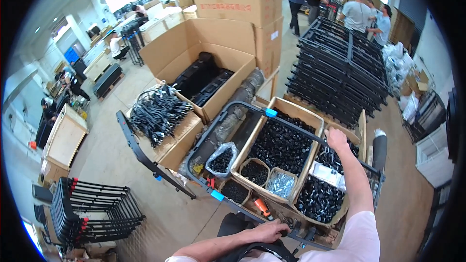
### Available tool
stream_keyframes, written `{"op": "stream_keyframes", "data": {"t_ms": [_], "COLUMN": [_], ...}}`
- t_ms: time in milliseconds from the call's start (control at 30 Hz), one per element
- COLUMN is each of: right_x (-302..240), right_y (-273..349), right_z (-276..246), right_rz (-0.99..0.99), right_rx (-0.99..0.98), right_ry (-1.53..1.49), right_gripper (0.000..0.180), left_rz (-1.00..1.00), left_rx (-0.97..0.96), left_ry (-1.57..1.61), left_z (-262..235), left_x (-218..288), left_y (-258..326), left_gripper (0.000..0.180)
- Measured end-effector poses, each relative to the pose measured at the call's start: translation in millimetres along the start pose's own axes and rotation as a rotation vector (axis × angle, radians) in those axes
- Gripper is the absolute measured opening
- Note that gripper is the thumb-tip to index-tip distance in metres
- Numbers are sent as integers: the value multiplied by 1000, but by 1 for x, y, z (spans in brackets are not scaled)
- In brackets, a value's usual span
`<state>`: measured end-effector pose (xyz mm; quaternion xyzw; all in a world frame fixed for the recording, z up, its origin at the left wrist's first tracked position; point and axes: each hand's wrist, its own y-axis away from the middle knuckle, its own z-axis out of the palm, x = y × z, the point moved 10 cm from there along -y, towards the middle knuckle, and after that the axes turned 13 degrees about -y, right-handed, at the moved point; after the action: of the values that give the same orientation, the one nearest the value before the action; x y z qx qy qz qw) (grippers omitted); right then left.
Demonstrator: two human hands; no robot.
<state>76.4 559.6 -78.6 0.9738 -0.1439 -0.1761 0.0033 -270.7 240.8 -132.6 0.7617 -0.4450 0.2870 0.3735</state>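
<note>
A black tubular frame (pixel 252 212) with rounded corners and blue clips lies slanted across the parts boxes in front of me. On its far bar, my right hand (pixel 336 138) is closed, arm stretched out over the boxes. Close to my body, my left hand (pixel 268 232) has its fingers curled at the near bar. An orange-and-black hand tool (pixel 262 207) lies just beyond the left hand. Under the frame, a large carton (pixel 238 167) holds black plastic caps (pixel 281 140), a tub of small dark parts (pixel 255 172) and a tub of silvery screws (pixel 281 183).
Another box of black caps (pixel 318 199) stands at the right, a bag of dark parts (pixel 222 160) at the left. Bundled black cables (pixel 158 111) lie beside an open carton (pixel 233 51). Stacked black frames (pixel 340 68) stand far right, more frames (pixel 102 213) lower left. Several people work beyond.
</note>
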Motion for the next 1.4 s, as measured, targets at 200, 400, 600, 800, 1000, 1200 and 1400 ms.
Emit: {"op": "stream_keyframes", "data": {"t_ms": [200,400,600,800,1000,1200,1400], "right_x": [-20,7,-1,-12,-27,-16,-16], "right_y": [12,-2,0,-9,-7,-11,-27], "right_z": [6,5,-5,3,5,11,16], "right_rz": [31,43,-114,-86,-91,-119,-181], "right_rx": [-246,-127,31,-11,-144,-193,-203], "right_ry": [-5,193,251,344,436,460,463], "right_gripper": [61,54,56,56,52,45,42], "left_rz": [38,129,45,52,54,59,45], "left_rx": [-64,27,157,12,-59,-94,54], "left_ry": [-47,-71,197,121,46,-12,61], "left_z": [8,10,2,7,11,17,16], "left_x": [1,8,-6,-8,0,-1,-7], "left_y": [-2,-7,-4,-9,-10,-17,-14], "left_gripper": [38,40,47,39,33,38,50]}}
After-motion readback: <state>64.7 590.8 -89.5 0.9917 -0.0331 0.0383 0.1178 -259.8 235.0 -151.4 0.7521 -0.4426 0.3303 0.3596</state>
